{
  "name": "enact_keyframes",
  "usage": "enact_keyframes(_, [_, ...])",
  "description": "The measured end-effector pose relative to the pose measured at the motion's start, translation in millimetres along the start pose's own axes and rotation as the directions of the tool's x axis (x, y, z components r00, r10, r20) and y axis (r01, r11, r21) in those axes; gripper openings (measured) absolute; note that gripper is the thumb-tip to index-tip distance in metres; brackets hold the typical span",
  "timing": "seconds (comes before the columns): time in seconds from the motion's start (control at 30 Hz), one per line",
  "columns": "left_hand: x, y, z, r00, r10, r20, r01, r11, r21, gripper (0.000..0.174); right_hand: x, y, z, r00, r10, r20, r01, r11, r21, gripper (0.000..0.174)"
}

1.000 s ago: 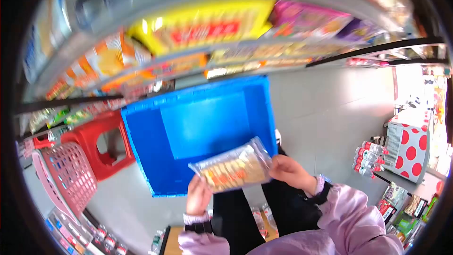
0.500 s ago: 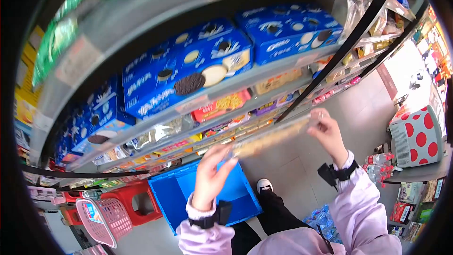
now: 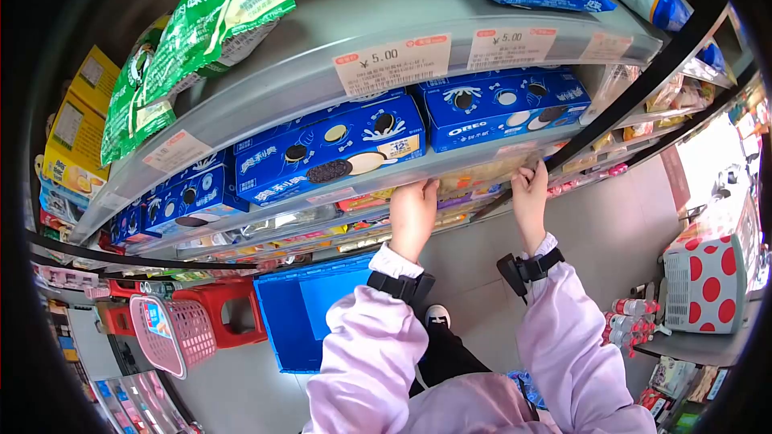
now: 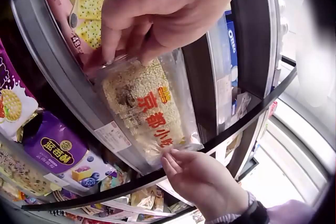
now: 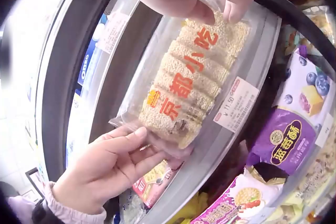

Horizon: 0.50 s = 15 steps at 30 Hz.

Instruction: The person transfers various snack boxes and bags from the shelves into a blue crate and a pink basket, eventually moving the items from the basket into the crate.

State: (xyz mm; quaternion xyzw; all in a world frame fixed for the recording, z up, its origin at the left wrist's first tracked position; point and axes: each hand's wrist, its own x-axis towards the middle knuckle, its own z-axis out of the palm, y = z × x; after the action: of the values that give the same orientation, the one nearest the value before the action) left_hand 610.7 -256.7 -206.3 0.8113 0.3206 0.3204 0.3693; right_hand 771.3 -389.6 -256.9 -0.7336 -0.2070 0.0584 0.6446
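Observation:
A clear bag of sesame-coated snack bars (image 4: 144,103) with red lettering lies at the front of a grey shelf, under the Oreo boxes' level. My left hand (image 3: 414,217) pinches one end of the bag, the thumb on top and fingers below in the right wrist view. At the opposite end, my right hand (image 3: 529,201) pinches the bag's edge between thumb and fingers. Beside the left hand is a pink cracker package (image 4: 79,19). The shelf lip under the bag carries a price tag (image 5: 236,103).
Blue Oreo boxes (image 3: 330,149) fill the shelf above, with a green snack bag (image 3: 201,32) higher up. A black band (image 3: 635,72) crosses the shelf fronts at right. On the floor stand a blue crate (image 3: 293,321), a red stool (image 3: 233,313) and a pink basket (image 3: 170,333).
Both hands have carried the bag up from over the blue crate, forward to the shelf. The head view has risen from the crate to the shelves.

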Motion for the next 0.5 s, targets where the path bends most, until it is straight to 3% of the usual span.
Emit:
enact_keyframes(0.3, [15,-13,19,0.981,0.138,-0.140,-0.110,0.976,0.190,0.018,12,-1,8,0.998,-0.058,-0.023,0.058,0.998,-0.004,0.064])
enact_keyframes(0.33, [13,-14,23,0.973,0.122,-0.198,-0.100,0.988,0.118,0.016,10,1,7,0.996,-0.082,-0.020,0.082,0.997,0.007,0.064])
enact_keyframes(0.5, [-3,-5,12,0.996,-0.069,-0.058,0.068,0.997,-0.020,0.012,3,-10,4,0.998,-0.059,0.015,0.059,0.998,-0.030,0.066])
